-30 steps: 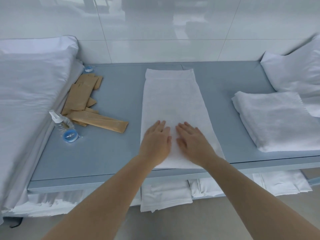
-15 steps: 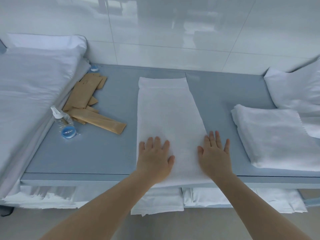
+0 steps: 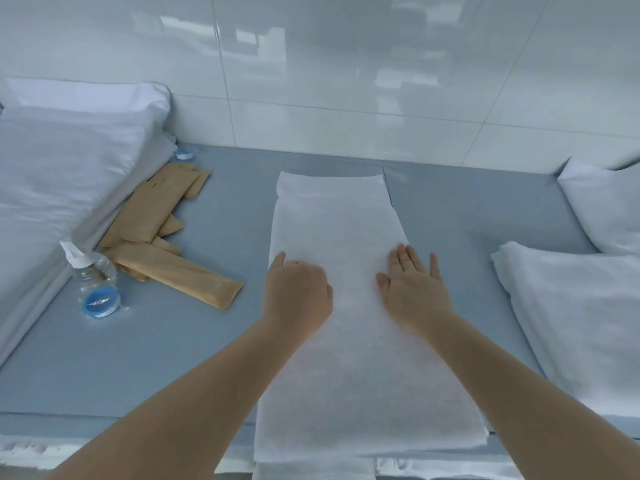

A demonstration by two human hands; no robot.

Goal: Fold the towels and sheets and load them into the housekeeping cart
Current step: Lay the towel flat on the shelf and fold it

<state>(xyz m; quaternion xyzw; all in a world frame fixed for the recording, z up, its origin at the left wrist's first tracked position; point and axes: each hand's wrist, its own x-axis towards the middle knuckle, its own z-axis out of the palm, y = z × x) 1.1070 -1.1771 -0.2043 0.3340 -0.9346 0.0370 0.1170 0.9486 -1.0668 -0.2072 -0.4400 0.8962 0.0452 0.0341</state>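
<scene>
I have the long white towel strip (image 3: 337,289) mid-fold on the blue-grey bench (image 3: 194,358). Left hand (image 3: 297,299) curls on its left edge, grip unclear; right hand (image 3: 414,287) presses flat, fingers straight. Folded white towel stack (image 3: 575,323) lies right of it. Cart loading not started.

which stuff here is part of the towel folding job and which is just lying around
Job: long white towel under left hand and right hand; folded towel at right; white sheets at left.

Lying about: brown paper packets; spray bottle; blue cap.
</scene>
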